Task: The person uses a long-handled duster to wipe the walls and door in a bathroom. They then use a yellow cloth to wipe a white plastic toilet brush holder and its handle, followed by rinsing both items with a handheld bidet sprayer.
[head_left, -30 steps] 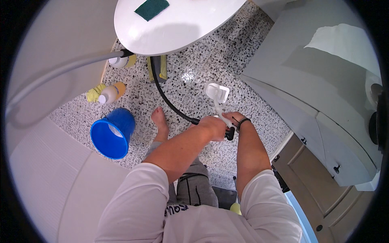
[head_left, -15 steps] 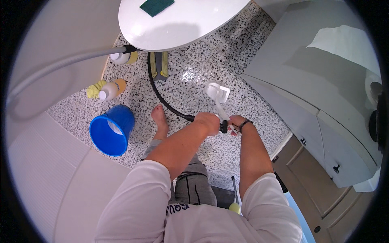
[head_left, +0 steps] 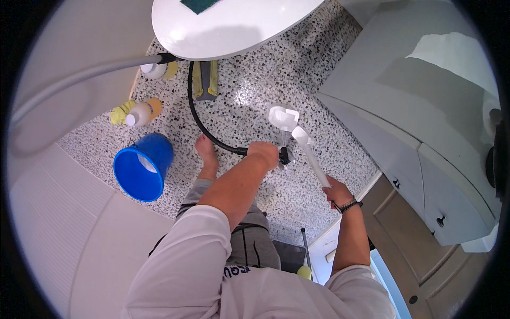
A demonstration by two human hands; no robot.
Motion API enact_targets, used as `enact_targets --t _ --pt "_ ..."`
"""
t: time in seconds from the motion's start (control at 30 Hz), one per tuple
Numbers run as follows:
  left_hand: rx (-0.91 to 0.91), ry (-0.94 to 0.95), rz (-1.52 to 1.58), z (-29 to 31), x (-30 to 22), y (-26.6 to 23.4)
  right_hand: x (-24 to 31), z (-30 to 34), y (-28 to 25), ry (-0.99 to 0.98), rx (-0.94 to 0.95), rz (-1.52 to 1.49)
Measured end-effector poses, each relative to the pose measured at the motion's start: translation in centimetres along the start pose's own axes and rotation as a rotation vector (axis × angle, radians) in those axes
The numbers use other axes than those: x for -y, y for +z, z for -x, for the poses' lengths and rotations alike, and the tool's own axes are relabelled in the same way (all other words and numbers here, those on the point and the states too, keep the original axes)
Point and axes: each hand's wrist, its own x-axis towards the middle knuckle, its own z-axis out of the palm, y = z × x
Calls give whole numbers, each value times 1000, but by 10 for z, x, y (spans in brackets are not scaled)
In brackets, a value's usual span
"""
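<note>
My left hand (head_left: 263, 154) is closed round the black handle of a sprayer (head_left: 284, 156) at the end of a black hose (head_left: 199, 119). Thin streaks that look like water run from the sprayer toward a small white holder (head_left: 284, 118) on the speckled floor. In my right hand (head_left: 339, 192) is the long handle of a white toilet brush (head_left: 314, 162). Its pale, broad head points up and left, just beside the holder and apart from it. Fine detail of the brush head is washed out.
A blue bucket (head_left: 123, 173) stands left of my bare foot (head_left: 206, 149). Two bottles (head_left: 143, 113) and a yellow cloth (head_left: 121, 112) are by the left wall. Ahead is a white oval surface (head_left: 234, 32) with a green scouring pad (head_left: 197, 4); grey cabinets (head_left: 382, 138) line the right.
My right hand has moved right and nearer to me with the brush, away from the sprayer. My left hand has shifted slightly left. The brush head has come away from the white holder.
</note>
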Motion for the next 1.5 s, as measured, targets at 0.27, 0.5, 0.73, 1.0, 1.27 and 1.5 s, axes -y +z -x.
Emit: enact_targets --t 0.27,0.5,0.73,1.0,1.27,1.5 --pt "-7 130 -3 -7 -6 8 -30 4 9 19 -41 -117" --pt "-13 53 54 -11 -2 7 -40 3 14 69 -40 -100" --pt "94 101 -13 -14 -2 9 -33 10 10 116 -20 -121" --pt "54 104 -17 -9 0 14 -51 11 22 138 -19 -171" --pt "-6 97 35 -9 -1 12 -37 8 32 128 -123 -318" --pt "106 210 -54 -4 4 12 -39 7 35 129 -122 -331"
